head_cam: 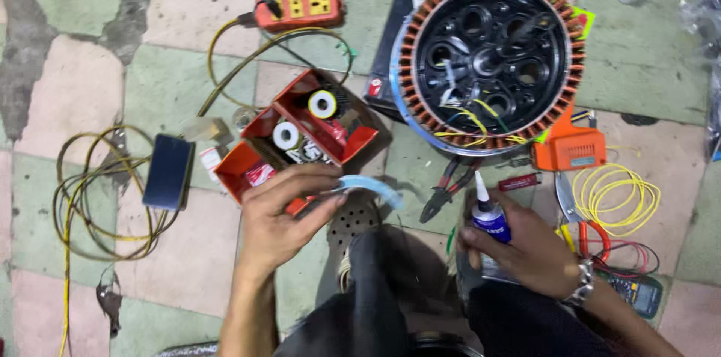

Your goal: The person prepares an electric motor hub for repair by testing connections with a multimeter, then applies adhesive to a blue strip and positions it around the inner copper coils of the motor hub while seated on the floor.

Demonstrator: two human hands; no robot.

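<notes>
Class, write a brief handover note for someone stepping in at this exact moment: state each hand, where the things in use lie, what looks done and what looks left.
Left hand: pinches a curved pale-blue translucent tube above the open red cardboard box of tape rolls.
Right hand: grips a small blue glue bottle with white nozzle, upright, nozzle uncovered.
Large round copper-wound motor stator lies on the tiled floor ahead, yellow leads loose at its lower edge. Red-handled pliers lie between the hands.
Done: bottle open, tube picked up.
Left: no glue visibly applied; leads unattached.
</notes>
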